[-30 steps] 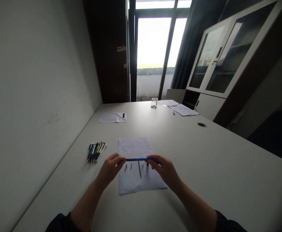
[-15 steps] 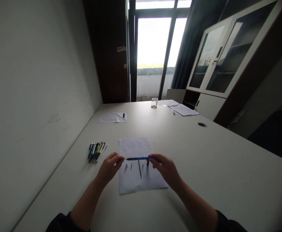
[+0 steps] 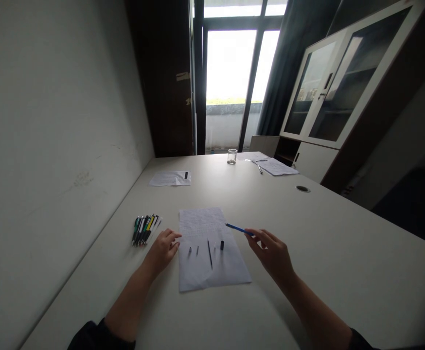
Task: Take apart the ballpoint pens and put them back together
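My right hand [image 3: 271,248] pinches a blue pen barrel [image 3: 239,229] by its near end; its dark tip points left, above the right edge of a sheet of paper [image 3: 205,278]. At the sheet's left edge is my left hand [image 3: 163,249], its fingers apart and holding nothing. Small pen parts lie in a row on the paper: a little dark-tipped piece [image 3: 189,250], a thin short piece [image 3: 197,250], a long dark ink refill [image 3: 210,254], a tiny pale piece [image 3: 215,247] and a short black grip or cap [image 3: 222,245]. Handwriting covers the sheet's upper half.
Beside my left hand lies a bundle of several pens [image 3: 146,230]. Farther back are another paper [image 3: 170,179], a glass jar [image 3: 232,156] and papers [image 3: 276,166] with a pen [image 3: 260,169]. A round cable hole [image 3: 303,189] is at right; a wall [image 3: 70,146] borders the left.
My hands have moved apart. The right one has carried the blue barrel to the right and tilted it; the left has let go of the barrel's tip, or moved away from it.
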`<state>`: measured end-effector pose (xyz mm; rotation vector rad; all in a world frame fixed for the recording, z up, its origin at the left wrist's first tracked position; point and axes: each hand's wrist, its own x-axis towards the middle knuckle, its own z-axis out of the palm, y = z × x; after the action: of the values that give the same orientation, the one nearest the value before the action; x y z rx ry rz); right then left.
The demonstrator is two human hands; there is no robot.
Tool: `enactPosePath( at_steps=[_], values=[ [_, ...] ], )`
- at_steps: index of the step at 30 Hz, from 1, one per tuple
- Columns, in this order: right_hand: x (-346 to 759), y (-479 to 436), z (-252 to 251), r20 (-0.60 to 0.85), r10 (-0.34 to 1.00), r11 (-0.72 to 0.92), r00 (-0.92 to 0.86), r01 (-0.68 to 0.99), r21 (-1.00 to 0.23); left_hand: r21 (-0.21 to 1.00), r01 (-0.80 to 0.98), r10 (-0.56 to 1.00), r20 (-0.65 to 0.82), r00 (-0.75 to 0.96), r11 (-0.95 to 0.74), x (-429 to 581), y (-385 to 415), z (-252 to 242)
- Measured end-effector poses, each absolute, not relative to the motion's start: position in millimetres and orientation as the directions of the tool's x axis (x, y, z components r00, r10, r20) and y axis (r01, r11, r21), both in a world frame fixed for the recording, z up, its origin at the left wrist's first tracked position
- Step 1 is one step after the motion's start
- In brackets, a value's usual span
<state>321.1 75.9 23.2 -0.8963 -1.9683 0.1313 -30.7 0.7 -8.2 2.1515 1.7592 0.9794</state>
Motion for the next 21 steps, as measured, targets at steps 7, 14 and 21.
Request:
enactPosePath(
  at_steps=[7, 14, 21],
  values=[
    [326.0, 66.7, 11.1, 0.588, 0.412, 0.869, -0.696, 0.495, -0.023, 0.419, 0.863, 0.927, 0.348, 0.136, -0.284, -36.9, 1.6, -15.9],
    [323.0, 61.2, 8.4, 0.369, 0.337, 0.913, -0.866, 0.396, 0.097, 0.406, 0.866, 0.933, 0.320, 0.164, -0.291, -38.4, 0.7, -14.9],
    [325.1, 57.1, 14.8, 0.333, 0.356, 0.924, -0.873, 0.382, 0.015, 0.414, 0.862, 0.935, 0.315, 0.165, -0.292, -36.4, -1.4, -10.4]
  ],
)
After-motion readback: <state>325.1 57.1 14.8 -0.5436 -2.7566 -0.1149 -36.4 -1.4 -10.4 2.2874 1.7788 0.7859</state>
